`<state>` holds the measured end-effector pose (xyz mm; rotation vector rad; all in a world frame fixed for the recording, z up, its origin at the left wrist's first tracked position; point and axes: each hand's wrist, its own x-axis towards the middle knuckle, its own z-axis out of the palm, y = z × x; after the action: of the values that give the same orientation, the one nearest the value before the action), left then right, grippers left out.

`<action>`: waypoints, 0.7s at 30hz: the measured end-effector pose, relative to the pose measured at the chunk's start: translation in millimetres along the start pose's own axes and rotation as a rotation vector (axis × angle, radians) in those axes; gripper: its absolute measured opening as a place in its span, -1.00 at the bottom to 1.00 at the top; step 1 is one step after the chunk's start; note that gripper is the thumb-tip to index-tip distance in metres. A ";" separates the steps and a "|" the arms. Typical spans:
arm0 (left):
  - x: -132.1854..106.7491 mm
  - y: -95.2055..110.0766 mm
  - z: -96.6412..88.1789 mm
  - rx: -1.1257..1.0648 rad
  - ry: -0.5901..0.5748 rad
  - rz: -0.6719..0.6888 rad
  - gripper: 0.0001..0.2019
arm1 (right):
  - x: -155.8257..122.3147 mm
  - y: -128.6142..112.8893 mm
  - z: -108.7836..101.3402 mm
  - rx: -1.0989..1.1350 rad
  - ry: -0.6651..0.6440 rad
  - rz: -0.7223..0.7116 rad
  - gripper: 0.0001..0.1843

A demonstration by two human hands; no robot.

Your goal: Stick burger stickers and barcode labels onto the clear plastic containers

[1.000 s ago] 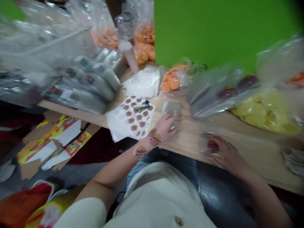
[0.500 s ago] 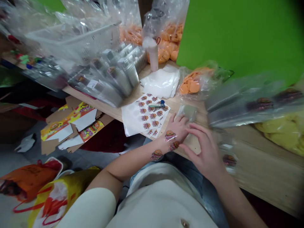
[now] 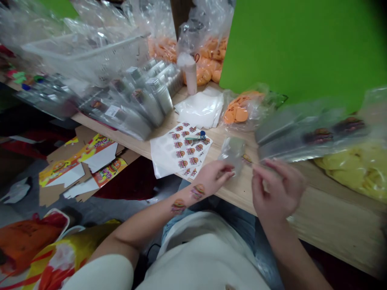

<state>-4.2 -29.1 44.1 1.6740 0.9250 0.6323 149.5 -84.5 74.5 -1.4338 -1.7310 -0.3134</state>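
My left hand (image 3: 220,175) is curled at the lower edge of a small clear plastic bag (image 3: 232,152), its thumb and fingers closed on the film. To its right, my right hand (image 3: 278,187) pinches a small burger sticker (image 3: 247,159) between thumb and forefinger, beside the bag. On my left wrist and forearm sit two more stickers, an upper burger sticker (image 3: 198,191) and a lower burger sticker (image 3: 178,206). Left of the hands lies a white sheet of burger stickers (image 3: 184,154), with a small blue-tipped tool (image 3: 196,137) on it.
White sheets (image 3: 199,106) and a bag of orange discs (image 3: 238,110) lie behind. Packed clear bags (image 3: 130,108) and a white basket (image 3: 87,56) stand at the left. Long clear bags (image 3: 311,137) lie at the right, near a yellow-filled bag (image 3: 356,173). A green panel (image 3: 302,48) rises behind.
My right hand has moved right from the left wrist, taking one sticker off it. My left hand has drawn back and curled its fingers onto the clear bag.
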 end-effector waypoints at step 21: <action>25.5 -62.7 1.3 0.304 0.092 0.353 -0.15 | 8.7 75.3 67.2 0.811 -0.635 0.753 -0.45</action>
<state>-5.3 -0.6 -17.3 2.1217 0.8258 0.8417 187.6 -10.8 16.3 -1.4710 -1.3354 1.2152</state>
